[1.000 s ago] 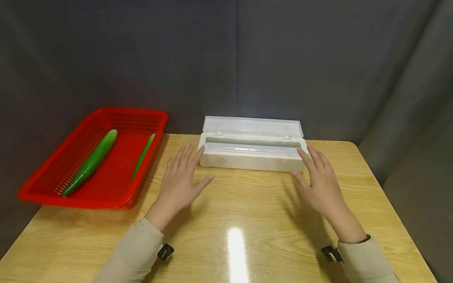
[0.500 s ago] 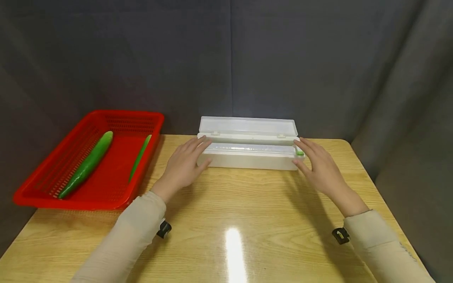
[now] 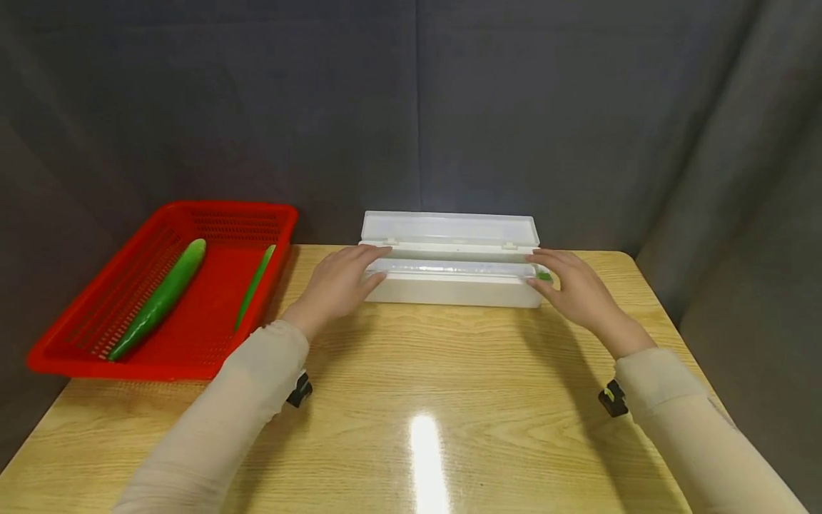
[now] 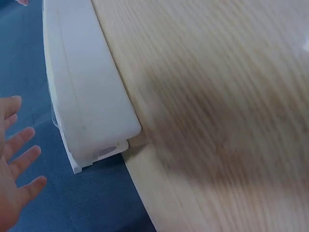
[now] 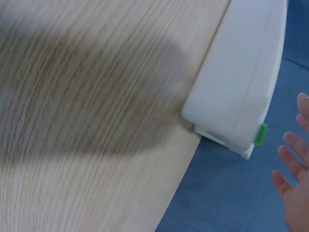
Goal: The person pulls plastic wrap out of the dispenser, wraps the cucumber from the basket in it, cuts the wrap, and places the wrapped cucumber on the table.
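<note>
A white cling film dispenser box (image 3: pixel 449 292) stands near the back edge of the table, its clear lid (image 3: pixel 449 228) raised. Inside lies a shiny roll of film (image 3: pixel 459 268). My left hand (image 3: pixel 335 285) hovers over the box's left end, and my right hand (image 3: pixel 578 294) is at its right end, beside a small green slider (image 3: pixel 544 276). Both wrist views show spread fingers apart from the box: the left hand (image 4: pixel 14 181) next to one end, the right hand (image 5: pixel 297 176) close to the green tab (image 5: pixel 260 135). Neither hand holds anything.
To the left, a red plastic basket (image 3: pixel 257 207) contains a cucumber (image 3: pixel 160 300) and a thin green strip (image 3: pixel 254 287), whose kind is unclear. A dark curtain (image 3: pixel 411 107) hangs behind the wooden table (image 3: pixel 411 371).
Both hands have moved forward and slightly inward, reaching the ends of the dispenser box. The view has shifted a little. The box, its lid and the basket stay in place.
</note>
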Demonstrator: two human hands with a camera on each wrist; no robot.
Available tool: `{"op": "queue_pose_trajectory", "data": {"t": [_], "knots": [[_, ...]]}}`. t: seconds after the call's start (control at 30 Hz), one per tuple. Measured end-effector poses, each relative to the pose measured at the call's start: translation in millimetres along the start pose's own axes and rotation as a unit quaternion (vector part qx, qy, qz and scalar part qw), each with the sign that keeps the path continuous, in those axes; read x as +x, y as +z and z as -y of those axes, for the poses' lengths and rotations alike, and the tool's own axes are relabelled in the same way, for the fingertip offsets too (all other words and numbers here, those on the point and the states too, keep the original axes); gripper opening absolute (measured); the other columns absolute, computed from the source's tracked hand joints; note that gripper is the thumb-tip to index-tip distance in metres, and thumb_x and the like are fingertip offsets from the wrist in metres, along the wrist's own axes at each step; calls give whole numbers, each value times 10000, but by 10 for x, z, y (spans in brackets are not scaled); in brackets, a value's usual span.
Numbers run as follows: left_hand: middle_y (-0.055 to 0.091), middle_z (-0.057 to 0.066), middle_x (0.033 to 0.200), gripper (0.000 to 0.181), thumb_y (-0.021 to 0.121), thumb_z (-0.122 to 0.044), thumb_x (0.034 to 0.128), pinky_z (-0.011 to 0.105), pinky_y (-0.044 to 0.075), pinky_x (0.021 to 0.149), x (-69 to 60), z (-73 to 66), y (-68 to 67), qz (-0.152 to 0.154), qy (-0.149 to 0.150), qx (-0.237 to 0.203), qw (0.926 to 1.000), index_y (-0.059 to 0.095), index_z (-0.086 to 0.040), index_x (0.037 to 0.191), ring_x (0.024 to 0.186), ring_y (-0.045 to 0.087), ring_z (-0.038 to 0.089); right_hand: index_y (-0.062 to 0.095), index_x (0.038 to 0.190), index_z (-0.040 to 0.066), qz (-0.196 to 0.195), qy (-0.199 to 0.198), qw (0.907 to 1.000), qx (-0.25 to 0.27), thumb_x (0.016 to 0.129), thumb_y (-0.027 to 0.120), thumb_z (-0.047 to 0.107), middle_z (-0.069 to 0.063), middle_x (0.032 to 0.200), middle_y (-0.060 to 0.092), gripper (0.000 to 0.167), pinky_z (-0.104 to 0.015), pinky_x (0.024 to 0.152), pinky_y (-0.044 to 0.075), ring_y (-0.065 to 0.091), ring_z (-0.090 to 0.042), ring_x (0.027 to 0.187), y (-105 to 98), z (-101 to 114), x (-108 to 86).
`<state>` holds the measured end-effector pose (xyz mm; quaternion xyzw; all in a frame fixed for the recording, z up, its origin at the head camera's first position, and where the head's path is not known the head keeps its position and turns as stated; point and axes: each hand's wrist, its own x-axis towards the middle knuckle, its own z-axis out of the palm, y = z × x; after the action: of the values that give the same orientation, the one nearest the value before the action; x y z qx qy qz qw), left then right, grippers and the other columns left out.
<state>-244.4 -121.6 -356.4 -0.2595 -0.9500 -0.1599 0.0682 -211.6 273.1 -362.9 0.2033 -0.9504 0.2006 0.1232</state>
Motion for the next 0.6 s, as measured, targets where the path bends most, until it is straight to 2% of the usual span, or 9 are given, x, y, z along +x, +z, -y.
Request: {"op": "queue_pose_trajectory", "data": {"t": [0.17, 0.3, 0.5, 0.6], "knots": [[506, 55, 1462, 474, 592, -286, 1005, 510, 323, 1107, 81, 26, -65, 348, -11, 99, 9993, 499, -193, 1460, 1347, 446, 299, 598, 1326, 8, 122, 86, 9999, -47, 957, 677, 203, -229, 1414, 503, 425, -591, 1071, 315, 426, -431, 1316, 27, -71, 32], [523, 76, 1444, 447, 612, -225, 994, 493, 336, 1103, 130, 66, -104, 509, 55, 123, 9986, 536, -161, 1430, 1323, 470, 305, 608, 1320, 9, 202, 235, 9995, -8, 955, 680, 206, -228, 1408, 506, 421, -583, 1082, 305, 417, -427, 1323, 41, -110, 35], [589, 74, 1374, 394, 668, -113, 951, 453, 384, 1072, 197, 147, -89, 494, 557, 112, 9972, 623, -131, 1342, 1277, 521, 281, 649, 1269, 27, 213, 268, 9994, 18, 951, 683, 188, -232, 1392, 517, 358, -580, 1082, 304, 411, -424, 1327, 56, -131, 31], [625, 70, 1322, 381, 683, -75, 933, 437, 408, 1046, 211, 184, -69, 507, 692, 138, 9962, 651, -128, 1309, 1232, 548, 276, 665, 1240, 24, 198, 197, 9996, -7, 954, 676, 173, -239, 1375, 528, 322, -582, 1075, 314, 422, -427, 1315, 69, -134, 30]]}}
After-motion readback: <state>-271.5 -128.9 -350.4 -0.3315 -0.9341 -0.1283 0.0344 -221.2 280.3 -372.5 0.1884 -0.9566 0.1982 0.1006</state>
